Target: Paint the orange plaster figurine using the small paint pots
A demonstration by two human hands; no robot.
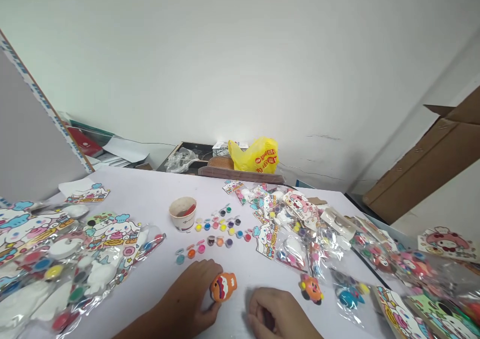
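My left hand (197,294) is closed around a small painted figurine (224,286), orange with white, red and dark patches, held just above the white table. My right hand (275,311) rests to its right, fingers curled in, with nothing showing in them. Beyond the hands lie rows of small paint pots (219,241) in several colours, lids flipped up. A paper cup (183,214) with something red inside stands behind them to the left. Right of my right hand sits another painted figurine (311,288), orange and pink with dark feet.
Clear bags of white figurines and paint pots (93,276) cover the table's left side. More packets (296,249) pile up on the right, with a bagged blue figurine (349,297) nearby. A yellow plastic bag (257,156) and a cardboard box (427,154) are beyond the table.
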